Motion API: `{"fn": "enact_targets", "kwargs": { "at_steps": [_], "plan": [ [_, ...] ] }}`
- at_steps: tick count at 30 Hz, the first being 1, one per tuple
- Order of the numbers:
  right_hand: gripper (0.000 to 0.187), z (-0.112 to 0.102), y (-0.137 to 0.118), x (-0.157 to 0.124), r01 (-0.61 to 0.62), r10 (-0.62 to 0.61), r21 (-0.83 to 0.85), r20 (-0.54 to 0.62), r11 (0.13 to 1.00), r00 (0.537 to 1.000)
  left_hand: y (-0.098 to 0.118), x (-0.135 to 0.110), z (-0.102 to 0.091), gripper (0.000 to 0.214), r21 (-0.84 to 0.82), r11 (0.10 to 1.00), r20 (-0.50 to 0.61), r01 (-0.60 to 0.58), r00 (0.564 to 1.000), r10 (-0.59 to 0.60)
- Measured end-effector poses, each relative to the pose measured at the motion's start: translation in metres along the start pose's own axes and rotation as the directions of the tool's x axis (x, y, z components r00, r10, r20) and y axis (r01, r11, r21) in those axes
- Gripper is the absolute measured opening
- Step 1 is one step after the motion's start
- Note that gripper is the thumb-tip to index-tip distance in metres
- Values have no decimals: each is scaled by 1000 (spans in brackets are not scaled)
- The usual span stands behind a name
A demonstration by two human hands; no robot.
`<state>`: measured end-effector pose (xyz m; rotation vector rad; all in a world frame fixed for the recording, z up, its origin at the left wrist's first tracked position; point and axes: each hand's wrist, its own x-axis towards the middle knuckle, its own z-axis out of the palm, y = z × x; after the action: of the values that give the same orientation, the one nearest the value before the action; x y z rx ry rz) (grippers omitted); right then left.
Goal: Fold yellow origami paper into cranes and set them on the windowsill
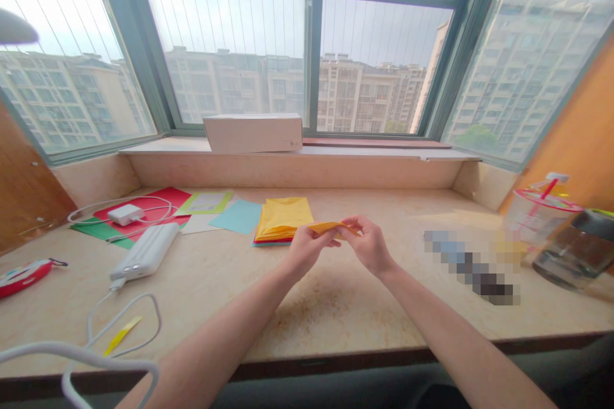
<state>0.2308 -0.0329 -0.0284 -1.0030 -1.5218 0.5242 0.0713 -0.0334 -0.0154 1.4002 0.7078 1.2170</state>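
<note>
Between my two hands is a yellow-orange sheet of paper (326, 227), seen nearly edge-on and bowed upward in the middle. My left hand (309, 246) pinches its left end, and my right hand (368, 244) grips the right end with thumb and fingers. The sheet is held above the counter, partly covered by my fingers. Just behind my left hand lies a stack of yellow folded paper (283, 214), with red and blue edges showing underneath. A light blue sheet (238, 216) lies left of that stack.
Left are a white power bank (146, 250) with a cable, a charger plug (125, 214) on red paper (165, 201), a yellow strip (123, 335) and a red tape measure (23, 278). A white box (254, 133) stands on the sill. Right are a blurred-out item (470, 267) and a clear cup (540, 217).
</note>
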Motion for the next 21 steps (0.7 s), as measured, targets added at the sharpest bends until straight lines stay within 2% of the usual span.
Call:
{"fn": "enact_targets", "kwargs": {
  "at_steps": [2,5,9,12,15,21],
  "plan": [
    [21,0,2,0,12,-12,-3,13,1000,1000,0,0,0,28,16,1000,-6,5,1000,-5],
    [18,-2,1,0,109,-111,40,61,993,992,-1,-1,-1,31,36,999,-27,17,999,-16],
    [17,-8,-5,0,233,-236,35,178,972,955,-2,0,-4,32,18,1000,-92,15,996,-14],
    [22,-10,-9,-1,246,-241,5,227,969,944,-2,1,-6,33,3,1000,-113,30,993,-30],
    [23,-10,-10,-2,251,-242,-12,226,968,944,-3,1,-5,33,-22,999,-109,44,993,-46],
    [24,-9,-6,0,304,-292,-24,217,952,931,1,-2,-4,40,-30,999,-49,31,998,-32]
  ]
}}
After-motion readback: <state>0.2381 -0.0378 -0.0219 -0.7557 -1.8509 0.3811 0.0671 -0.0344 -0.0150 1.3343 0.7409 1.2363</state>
